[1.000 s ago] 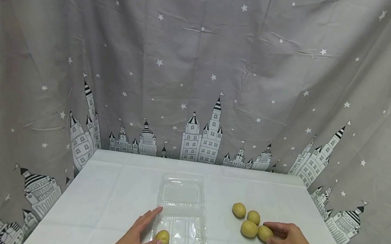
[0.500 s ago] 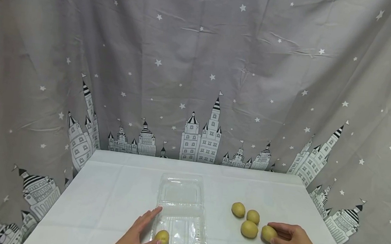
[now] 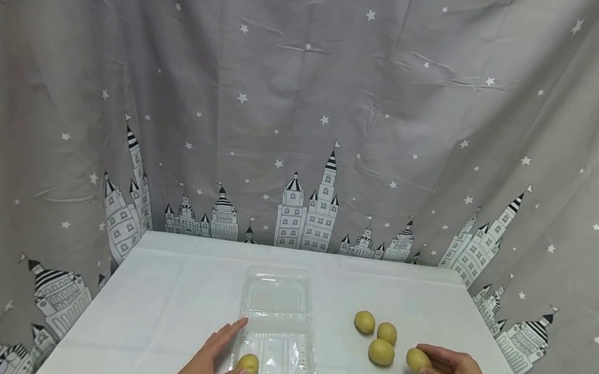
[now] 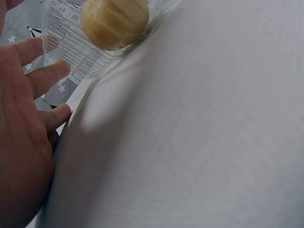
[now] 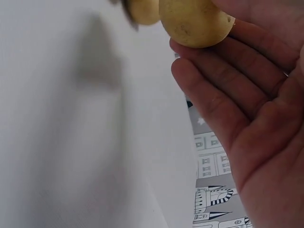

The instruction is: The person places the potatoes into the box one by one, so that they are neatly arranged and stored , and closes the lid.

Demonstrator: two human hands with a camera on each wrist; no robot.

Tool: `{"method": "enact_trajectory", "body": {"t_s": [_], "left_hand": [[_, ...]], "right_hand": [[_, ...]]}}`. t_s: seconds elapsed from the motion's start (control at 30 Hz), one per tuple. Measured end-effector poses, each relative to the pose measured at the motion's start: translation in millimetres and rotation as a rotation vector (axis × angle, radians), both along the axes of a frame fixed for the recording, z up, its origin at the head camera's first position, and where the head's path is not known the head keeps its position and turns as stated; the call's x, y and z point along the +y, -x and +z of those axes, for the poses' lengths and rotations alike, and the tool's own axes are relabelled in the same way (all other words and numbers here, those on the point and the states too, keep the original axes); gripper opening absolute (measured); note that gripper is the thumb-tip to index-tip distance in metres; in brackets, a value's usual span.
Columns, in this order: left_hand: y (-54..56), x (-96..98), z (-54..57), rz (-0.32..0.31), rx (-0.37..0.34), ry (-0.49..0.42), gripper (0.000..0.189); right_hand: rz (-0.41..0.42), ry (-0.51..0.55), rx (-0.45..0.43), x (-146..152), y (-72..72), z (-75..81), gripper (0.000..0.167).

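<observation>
In the head view my right hand (image 3: 459,373) pinches a yellow potato (image 3: 417,360) between thumb and fingers, just above the table. The right wrist view shows that potato (image 5: 194,21) at the fingertips. Left of it lie three more potatoes (image 3: 381,353) in a loose group. A clear plastic clamshell container (image 3: 287,358) lies unfolded, with one potato (image 3: 248,365) in the front-left corner of its near half. My left hand (image 3: 207,362) rests at the container's left side, fingers spread, thumb at the near corner. The left wrist view shows fingers against the ridged wall (image 4: 71,47).
A white cloth (image 3: 172,295) covers the table. The container's lid half (image 3: 276,292) lies flat toward the back. Behind the table hangs a grey curtain (image 3: 262,124) printed with stars and castles.
My right hand has drawn its potato away from the group, to the right and slightly up off the table. The left hand and the container have stayed in place.
</observation>
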State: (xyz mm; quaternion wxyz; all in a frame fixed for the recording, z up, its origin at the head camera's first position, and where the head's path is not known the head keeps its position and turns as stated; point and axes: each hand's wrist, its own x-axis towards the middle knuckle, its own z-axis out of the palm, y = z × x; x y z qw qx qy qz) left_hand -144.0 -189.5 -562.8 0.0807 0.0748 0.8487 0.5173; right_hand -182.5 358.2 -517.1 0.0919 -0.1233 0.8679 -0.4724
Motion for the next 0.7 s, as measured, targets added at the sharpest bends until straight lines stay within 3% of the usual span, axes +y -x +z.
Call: {"method": "enact_trajectory", "body": {"t_s": [0.13, 0.5, 0.7], "left_hand": [[-0.6, 0.3, 0.7, -0.001, 0.007, -0.006, 0.093], [-0.2, -0.1, -2.5, -0.002, 0.006, -0.012, 0.094], [0.1, -0.3, -2.6, 0.001, -0.002, -0.009, 0.093]], "right_hand": [[-0.032, 0.021, -0.036, -10.2, -5.3, 1.9, 0.061], [-0.048, 0.062, 0.08, -47.1, -14.6, 2.9, 0.053], [-0.051, 0.103, 0.073, -63.2, -12.5, 7.8, 0.054]]}}
